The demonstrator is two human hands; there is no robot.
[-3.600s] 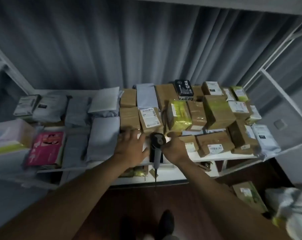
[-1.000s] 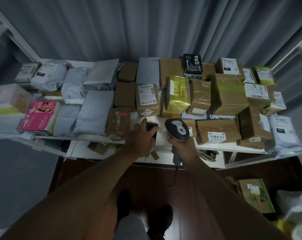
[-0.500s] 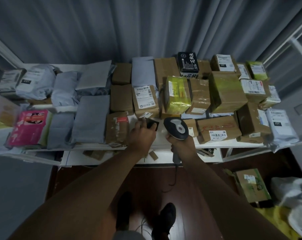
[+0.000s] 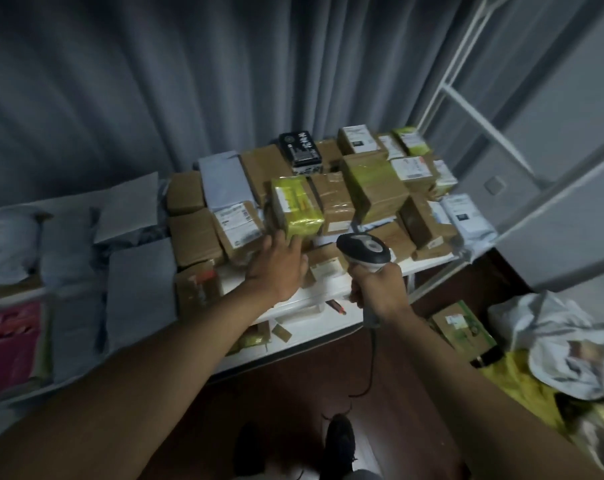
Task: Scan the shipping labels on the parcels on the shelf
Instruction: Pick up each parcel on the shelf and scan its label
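Scanning looks midway: the right hand (image 4: 376, 287) grips the scanner (image 4: 364, 252), the flat left hand (image 4: 279, 263) reaches for the yellow parcel (image 4: 295, 207), many parcels apparently left.

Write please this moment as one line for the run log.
right hand: grips scanner | left hand: open, reaching at yellow-wrapped parcel | shelf

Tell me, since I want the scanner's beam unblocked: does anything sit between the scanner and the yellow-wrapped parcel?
Partly, it seems. The left hand reaches toward the yellow-wrapped parcel, fingers at its lower front, left of the scanner gripped by the right hand. No parcel appears to block the line between them.
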